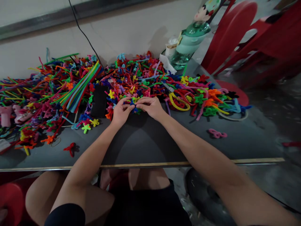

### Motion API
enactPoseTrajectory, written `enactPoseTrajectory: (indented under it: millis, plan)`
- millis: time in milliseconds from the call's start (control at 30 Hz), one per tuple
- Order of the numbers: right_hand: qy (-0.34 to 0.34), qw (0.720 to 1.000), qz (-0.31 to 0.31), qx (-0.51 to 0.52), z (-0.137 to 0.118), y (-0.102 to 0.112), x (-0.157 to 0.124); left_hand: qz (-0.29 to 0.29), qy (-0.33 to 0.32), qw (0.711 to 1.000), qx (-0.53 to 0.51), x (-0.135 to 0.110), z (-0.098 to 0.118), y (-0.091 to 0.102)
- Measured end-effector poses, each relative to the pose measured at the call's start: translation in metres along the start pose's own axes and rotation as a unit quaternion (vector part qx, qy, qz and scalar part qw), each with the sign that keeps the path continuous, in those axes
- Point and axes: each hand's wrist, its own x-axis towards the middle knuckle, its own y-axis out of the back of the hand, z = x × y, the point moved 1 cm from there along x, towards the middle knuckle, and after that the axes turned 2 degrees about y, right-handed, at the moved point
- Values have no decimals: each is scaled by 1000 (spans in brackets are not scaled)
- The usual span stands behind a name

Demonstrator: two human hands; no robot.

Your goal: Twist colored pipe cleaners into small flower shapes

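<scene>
Both my hands meet over the near edge of a colourful heap of pipe cleaners (138,75). A small blue pipe-cleaner piece (133,103) sits between my fingertips. My left hand (122,110) pinches it from the left, thumb and forefinger together. From the right, my right hand (150,106) closes thumb and forefinger on the same piece. Its exact shape is partly hidden by the fingers. Left of my left hand lies a dark phone (99,101). Scissors with yellow handles (179,103) rest on the heap to the right of my right hand.
A bundle of straight pipe cleaners (81,88) leans on the heap. A green bottle (189,47) stands at the back right. Loose twisted pieces lie nearer, one pink (217,133), one red (70,149). The dark table (145,141) ends at a pale front edge. Red chairs (231,34) stand beyond.
</scene>
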Motion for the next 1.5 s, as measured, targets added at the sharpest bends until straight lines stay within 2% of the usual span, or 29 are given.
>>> enactPoseTrajectory:
  millis: [300,467,533,667,767,1000,1500]
  plan:
    - [-28,999,4,-30,-1,-5,-3,25,-8,999,34,0,-5,-1]
    - [43,993,90,-57,-6,-9,-4,23,-8,1000,-10,2,-6,-1]
    - [53,990,106,-71,-8,-9,-5,18,-14,1000,-17,3,-7,-1]
    - [27,997,58,-54,-8,-8,-4,29,-17,999,-13,5,-9,1]
    - [17,998,57,-37,-4,-4,-3,26,-9,1000,-14,4,-7,1]
    - [29,999,11,-32,1,4,2,-43,-10,999,-26,0,0,-1]
    - [-32,997,-65,19,-3,5,1,-102,11,995,-15,0,0,6]
